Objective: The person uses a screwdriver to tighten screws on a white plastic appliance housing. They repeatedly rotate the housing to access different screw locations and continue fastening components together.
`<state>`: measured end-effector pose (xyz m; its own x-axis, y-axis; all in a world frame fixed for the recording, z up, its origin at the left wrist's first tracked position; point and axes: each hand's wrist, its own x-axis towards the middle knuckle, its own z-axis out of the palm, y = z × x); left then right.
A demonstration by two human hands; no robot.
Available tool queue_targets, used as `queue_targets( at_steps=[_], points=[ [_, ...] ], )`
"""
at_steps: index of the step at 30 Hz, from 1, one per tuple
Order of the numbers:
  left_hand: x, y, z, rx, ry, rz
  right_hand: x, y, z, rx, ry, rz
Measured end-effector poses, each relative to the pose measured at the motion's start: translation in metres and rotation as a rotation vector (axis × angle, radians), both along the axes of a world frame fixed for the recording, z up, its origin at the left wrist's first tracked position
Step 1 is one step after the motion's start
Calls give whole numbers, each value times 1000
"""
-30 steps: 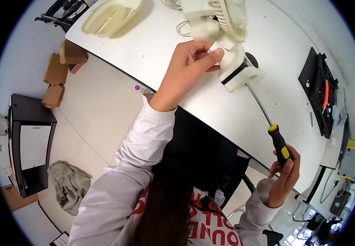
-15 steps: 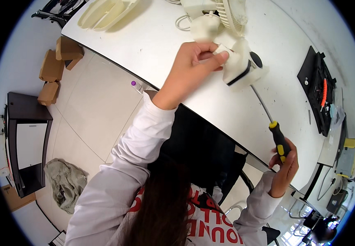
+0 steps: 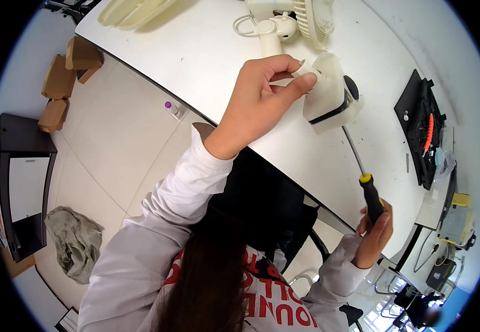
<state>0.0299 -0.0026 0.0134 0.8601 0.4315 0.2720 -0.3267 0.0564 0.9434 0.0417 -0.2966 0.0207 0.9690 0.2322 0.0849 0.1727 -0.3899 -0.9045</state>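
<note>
My left hand (image 3: 267,97) is closed on a cream plastic fan part (image 3: 327,88), gripping its short tube between thumb and fingers. The part has a black strip along its lower edge and a round black pad on its right side. In my right hand (image 3: 374,235) is a screwdriver (image 3: 370,193) with a black and yellow handle. Its metal shaft points up at the underside of the fan part. Whether the tip touches it is hidden. Just beyond my left hand lies the cream fan (image 3: 277,27) with its ribbed cage and neck.
Pale curved plastic pieces (image 3: 135,11) lie at the table's far left. An open black tool case (image 3: 420,130) with an orange item rests at the right, near a thin metal piece (image 3: 408,162). Cardboard boxes (image 3: 57,77) and a purple-capped bottle (image 3: 172,109) are on the floor.
The fan part has turned slightly in my left hand, and more of its dark pad side shows. My right hand and the screwdriver have shifted a little left. The whole view has swung slightly.
</note>
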Motion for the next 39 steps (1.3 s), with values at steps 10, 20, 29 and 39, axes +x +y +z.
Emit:
queue_targets(
  at_steps=[10, 20, 29, 39],
  points=[
    [-49, 3, 34, 170, -208, 25, -37, -17, -5, 110, 240, 322],
    [-106, -22, 70, 738, -252, -146, -116, -3, -134, 686, 996, 311],
    [-127, -50, 66, 960, -427, 76, -96, 15, -215, 860, 1154, 282],
    [-119, -56, 63, 874, -361, 80, -90, 29, -166, 817, 1304, 370]
  ],
)
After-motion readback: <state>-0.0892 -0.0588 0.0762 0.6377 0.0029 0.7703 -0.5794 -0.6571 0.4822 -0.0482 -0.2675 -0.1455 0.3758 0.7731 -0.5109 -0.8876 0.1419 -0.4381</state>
